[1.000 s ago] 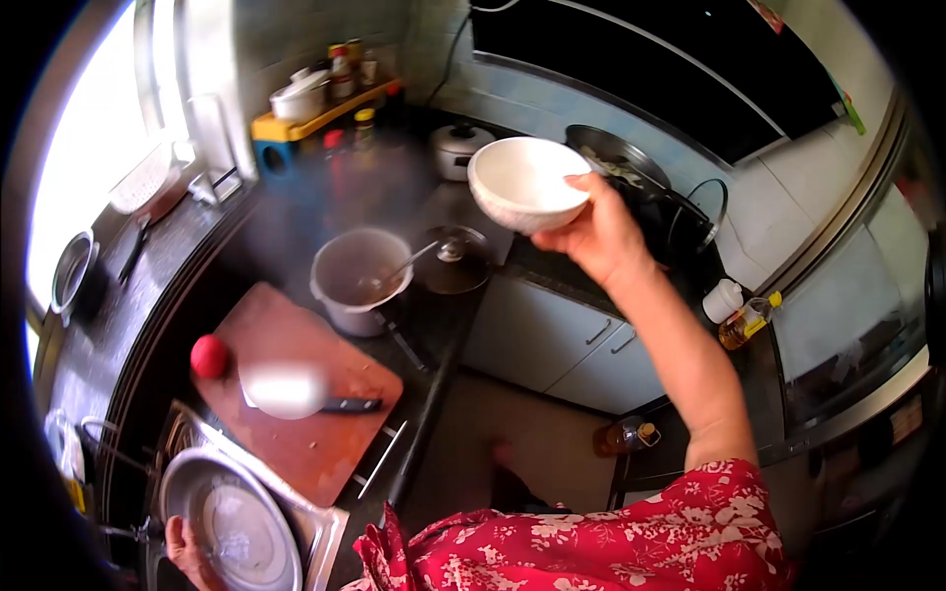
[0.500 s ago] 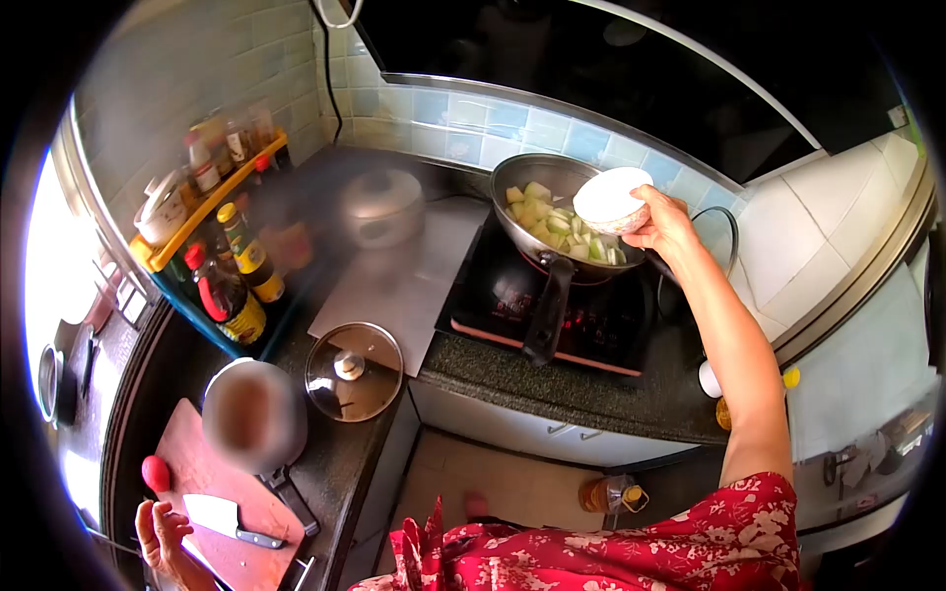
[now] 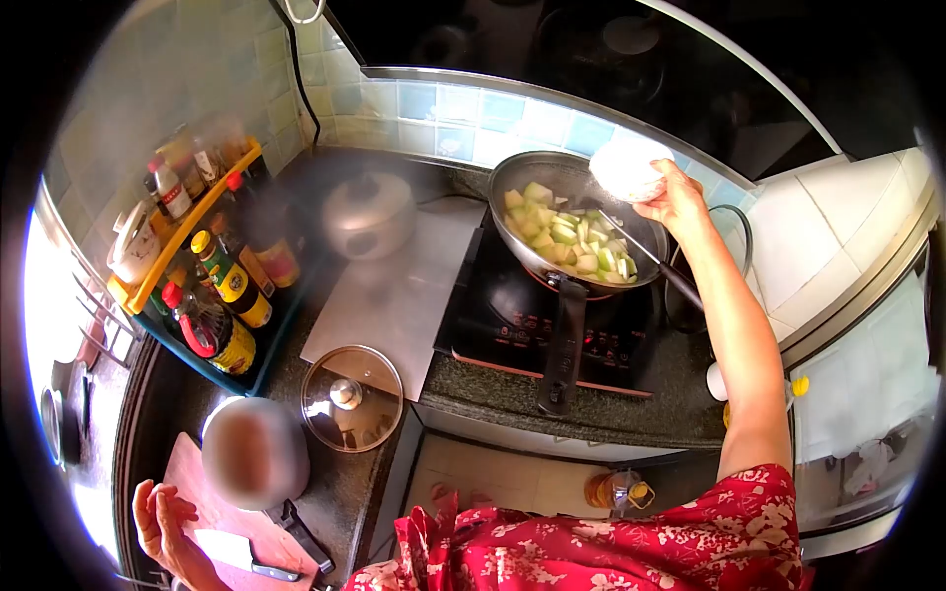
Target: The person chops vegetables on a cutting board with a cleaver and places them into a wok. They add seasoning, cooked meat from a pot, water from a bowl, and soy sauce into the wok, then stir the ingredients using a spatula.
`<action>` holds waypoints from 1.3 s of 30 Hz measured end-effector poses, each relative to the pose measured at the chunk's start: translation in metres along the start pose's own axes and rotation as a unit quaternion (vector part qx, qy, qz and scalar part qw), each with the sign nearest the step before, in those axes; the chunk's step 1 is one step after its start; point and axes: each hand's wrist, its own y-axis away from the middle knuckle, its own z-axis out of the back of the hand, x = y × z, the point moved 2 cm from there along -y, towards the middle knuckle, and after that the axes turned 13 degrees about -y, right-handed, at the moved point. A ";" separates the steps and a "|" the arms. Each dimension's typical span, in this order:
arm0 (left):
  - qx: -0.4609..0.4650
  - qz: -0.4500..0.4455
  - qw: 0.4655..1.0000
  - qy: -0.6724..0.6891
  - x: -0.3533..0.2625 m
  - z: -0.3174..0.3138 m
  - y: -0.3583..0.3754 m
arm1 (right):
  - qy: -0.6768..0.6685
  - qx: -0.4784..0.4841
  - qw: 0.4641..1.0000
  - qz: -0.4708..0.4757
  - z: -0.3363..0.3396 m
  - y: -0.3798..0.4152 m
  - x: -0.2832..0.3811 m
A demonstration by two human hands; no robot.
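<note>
over the far rim of the pan (image 3: 562,222), the right hand (image 3: 673,197) now holds the white bowl (image 3: 628,167) in a closed grip, tipped further than a moment ago, its mouth turned down toward the vegetable chunks (image 3: 572,241). the left hand (image 3: 158,517) hangs open beside the cutting board (image 3: 212,492), holding nothing.

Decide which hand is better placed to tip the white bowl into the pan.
Right. The right hand already holds the white bowl over the pan; the left hand is far off, open by the cutting board.
</note>
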 end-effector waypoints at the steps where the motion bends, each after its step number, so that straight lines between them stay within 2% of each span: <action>1: -0.018 0.017 1.000 -0.014 -0.008 -0.006 -0.002 | -0.005 0.002 1.000 -0.009 0.004 0.003 0.003; 2: -0.016 0.017 1.000 -0.013 -0.006 -0.007 -0.007 | -0.010 0.004 1.000 -0.019 0.007 0.007 0.006; 4: -0.006 -0.040 0.999 -0.002 -0.001 -0.009 -0.019 | -0.005 -0.005 1.000 -0.029 0.015 0.016 0.011; 8: 0.025 -0.072 0.997 0.034 -0.001 -0.016 -0.031 | 0.014 0.018 0.999 -0.025 0.030 0.031 0.017; 12: 0.039 -0.067 0.996 0.040 -0.015 -0.029 -0.032 | 0.033 0.021 0.997 -0.060 0.039 0.029 0.017; 16: 0.042 -0.061 0.997 0.036 -0.032 -0.041 -0.025 | 0.063 0.067 0.992 -0.084 0.045 0.026 0.011; 18: 0.050 -0.053 0.997 0.037 -0.043 -0.051 -0.019 | 0.115 0.124 0.984 -0.052 0.046 0.018 0.008; 23: 0.066 -0.057 0.996 0.032 -0.075 -0.085 0.002 | 0.185 0.169 0.968 -0.011 0.047 0.002 0.016; 25: 0.085 -0.058 0.994 0.039 -0.087 -0.100 0.011 | 0.221 0.175 0.956 0.081 0.043 -0.003 0.021; 26: 0.101 -0.055 0.992 0.046 -0.092 -0.106 0.015 | 0.219 0.177 0.956 0.078 0.041 -0.005 0.021; 29: 0.151 -0.068 0.986 0.029 -0.116 -0.126 0.035 | 0.187 0.214 0.944 0.168 0.038 -0.015 0.025; 30: 0.159 -0.086 0.983 0.014 -0.118 -0.130 0.040 | 0.184 0.217 0.944 0.165 0.036 -0.018 0.026; 32: 0.184 -0.049 0.981 0.039 -0.125 -0.141 0.053 | 0.066 0.207 0.974 0.072 0.032 -0.021 0.026; 36: 0.214 0.002 0.974 0.073 -0.128 -0.157 0.071 | 0.037 0.204 0.978 -0.015 0.024 -0.020 0.022; 39: 0.206 0.019 0.975 0.082 -0.126 -0.164 0.080 | 0.053 0.260 0.964 0.023 0.018 -0.020 0.017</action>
